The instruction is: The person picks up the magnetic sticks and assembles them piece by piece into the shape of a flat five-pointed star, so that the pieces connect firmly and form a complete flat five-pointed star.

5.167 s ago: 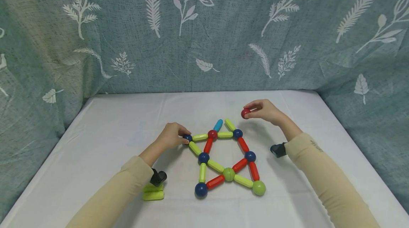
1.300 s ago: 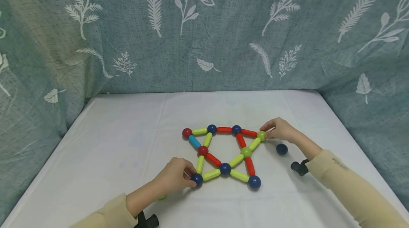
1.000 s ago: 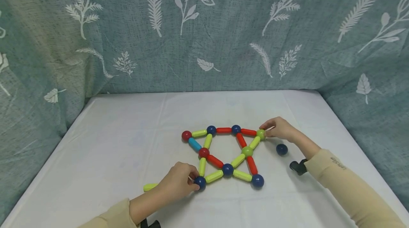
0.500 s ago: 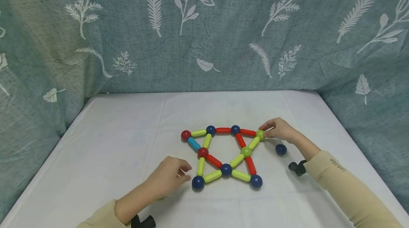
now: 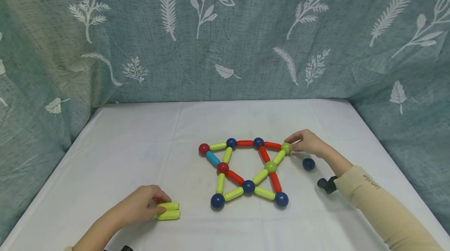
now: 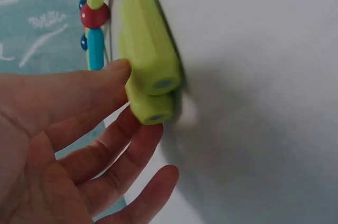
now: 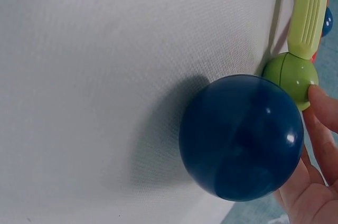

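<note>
At the front left, my left hand (image 5: 138,205) holds two yellow-green magnetic rods (image 5: 169,215) at their near ends. In the left wrist view the thumb lies against one rod (image 6: 150,44) and fingertips touch the other (image 6: 150,106). My right hand (image 5: 308,142) pinches a green ball (image 5: 286,148) at the right corner of a flat star-shaped frame. That frame joins red, yellow-green and blue rods (image 5: 213,159) with red, navy and green balls. Its left front corner is a navy ball (image 5: 217,201).
A loose navy ball (image 5: 308,164) lies just below the right hand and fills much of the right wrist view. The white cloth-covered table (image 5: 140,133) ends at a green leaf-patterned curtain (image 5: 225,47) behind.
The left hand has let go of the frame's left front navy ball and moved left to the two loose rods. The right hand has stayed on the green ball since about a second ago.
</note>
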Demonstrator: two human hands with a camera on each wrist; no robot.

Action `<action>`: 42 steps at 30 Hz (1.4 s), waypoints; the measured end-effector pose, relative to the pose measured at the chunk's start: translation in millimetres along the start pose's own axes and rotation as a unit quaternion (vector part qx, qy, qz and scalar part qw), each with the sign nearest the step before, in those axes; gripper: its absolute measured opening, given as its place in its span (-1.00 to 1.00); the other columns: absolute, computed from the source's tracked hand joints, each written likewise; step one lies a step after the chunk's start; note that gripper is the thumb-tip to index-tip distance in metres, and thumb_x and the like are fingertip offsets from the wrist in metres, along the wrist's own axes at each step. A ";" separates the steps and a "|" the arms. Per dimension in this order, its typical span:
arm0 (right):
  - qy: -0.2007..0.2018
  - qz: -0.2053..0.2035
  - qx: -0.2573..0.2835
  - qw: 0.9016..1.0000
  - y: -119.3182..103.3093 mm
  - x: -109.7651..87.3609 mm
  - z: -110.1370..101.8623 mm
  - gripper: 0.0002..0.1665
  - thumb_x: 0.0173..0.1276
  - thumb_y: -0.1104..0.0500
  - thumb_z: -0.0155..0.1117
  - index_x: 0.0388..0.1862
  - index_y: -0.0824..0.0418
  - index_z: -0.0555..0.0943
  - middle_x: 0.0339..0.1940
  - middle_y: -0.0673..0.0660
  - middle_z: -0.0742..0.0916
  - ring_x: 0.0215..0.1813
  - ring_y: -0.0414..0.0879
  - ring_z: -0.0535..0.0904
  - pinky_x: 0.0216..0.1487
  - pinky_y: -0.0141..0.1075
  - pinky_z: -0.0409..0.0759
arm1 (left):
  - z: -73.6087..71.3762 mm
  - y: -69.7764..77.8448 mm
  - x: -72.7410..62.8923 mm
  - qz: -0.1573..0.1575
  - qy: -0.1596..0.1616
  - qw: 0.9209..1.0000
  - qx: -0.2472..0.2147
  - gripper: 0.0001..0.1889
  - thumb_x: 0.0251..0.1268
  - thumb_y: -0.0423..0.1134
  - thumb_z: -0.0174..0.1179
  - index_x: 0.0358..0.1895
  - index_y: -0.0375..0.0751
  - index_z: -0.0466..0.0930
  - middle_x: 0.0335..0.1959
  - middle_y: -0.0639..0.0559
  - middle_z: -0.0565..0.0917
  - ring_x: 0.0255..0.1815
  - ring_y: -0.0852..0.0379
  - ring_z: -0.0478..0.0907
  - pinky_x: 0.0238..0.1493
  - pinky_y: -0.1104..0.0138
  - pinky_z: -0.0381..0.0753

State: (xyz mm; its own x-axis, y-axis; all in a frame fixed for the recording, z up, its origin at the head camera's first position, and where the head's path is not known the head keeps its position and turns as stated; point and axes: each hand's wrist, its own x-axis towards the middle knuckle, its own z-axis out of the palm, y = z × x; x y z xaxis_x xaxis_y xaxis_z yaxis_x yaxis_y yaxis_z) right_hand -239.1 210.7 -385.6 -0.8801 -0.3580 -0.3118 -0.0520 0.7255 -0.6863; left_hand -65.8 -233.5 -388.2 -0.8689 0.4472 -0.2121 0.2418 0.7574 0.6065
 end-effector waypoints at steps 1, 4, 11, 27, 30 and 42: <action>0.000 0.002 0.001 1.000 -0.1 -0.2 0.0 -0.63 0.21 0.34 0.16 0.01 0.44 0.53 0.00 0.36 0.59 -0.06 0.10 0.56 -0.08 -0.18 0.55 | 1.1 -2.0 -1.0 0.004 0.002 1.000 -0.003 -0.83 0.07 -0.30 0.28 -0.24 -0.22 0.64 -0.34 0.19 0.57 -0.35 0.28 0.45 -0.38 0.38 0.46; 0.000 0.006 0.005 1.000 -0.1 -0.3 0.1 -0.63 0.22 0.34 0.16 0.01 0.44 0.53 0.00 0.36 0.59 -0.07 0.09 0.56 -0.09 -0.18 0.56 | 3.2 -4.6 -2.1 0.009 0.007 1.000 -0.009 -0.84 0.09 -0.32 0.26 -0.23 -0.24 0.63 -0.33 0.17 0.57 -0.36 0.30 0.45 -0.39 0.41 0.46; 0.001 0.007 0.009 1.000 1.8 1.2 0.3 -0.63 0.21 0.33 0.17 0.01 0.44 0.53 0.00 0.36 0.59 -0.09 0.07 0.57 -0.09 -0.19 0.56 | 0.2 -1.2 2.8 -0.021 -0.002 0.999 -0.024 -0.86 0.09 -0.36 0.25 -0.25 -0.25 0.62 -0.35 0.14 0.56 -0.36 0.26 0.45 -0.40 0.42 0.48; 0.008 0.003 0.017 1.000 6.1 2.0 0.3 -0.64 0.21 0.34 0.15 0.00 0.43 0.54 -0.01 0.35 0.59 -0.08 0.07 0.57 -0.08 -0.18 0.55 | -40.8 69.0 162.7 -0.127 0.107 0.984 -0.068 -0.73 0.26 -0.25 0.14 -0.04 -0.31 0.59 -0.17 -0.12 0.63 -0.13 0.02 0.53 -0.14 0.25 0.53; 0.012 0.003 0.018 1.000 6.1 2.3 1.8 -0.64 0.21 0.33 0.15 0.00 0.42 0.54 -0.01 0.35 0.59 -0.10 0.06 0.57 -0.08 -0.18 0.55 | -29.9 78.0 195.2 -0.164 0.124 0.973 -0.109 -0.71 0.24 -0.22 0.16 -0.04 -0.30 0.60 -0.18 -0.12 0.63 -0.12 0.01 0.53 -0.08 0.23 0.50; 0.020 0.007 0.013 1.000 3.7 -0.2 2.3 -0.64 0.21 0.32 0.16 0.00 0.42 0.55 -0.02 0.35 0.60 -0.13 0.05 0.59 -0.09 -0.17 0.55 | 2.9 98.5 237.4 -0.235 0.160 0.956 -0.077 -0.77 0.14 -0.24 0.23 -0.19 -0.31 0.67 -0.12 -0.15 0.61 -0.10 -0.01 0.53 -0.13 0.28 0.55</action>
State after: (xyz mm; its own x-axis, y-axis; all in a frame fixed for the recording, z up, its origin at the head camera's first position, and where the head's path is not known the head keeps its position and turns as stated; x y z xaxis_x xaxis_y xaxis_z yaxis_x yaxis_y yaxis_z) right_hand -238.0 212.1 -389.7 -0.8993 -0.3231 -0.2948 -0.0278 0.7149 -0.6987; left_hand -247.0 -51.4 -381.0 -0.9595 -0.1121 -0.2585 -0.2526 0.7484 0.6133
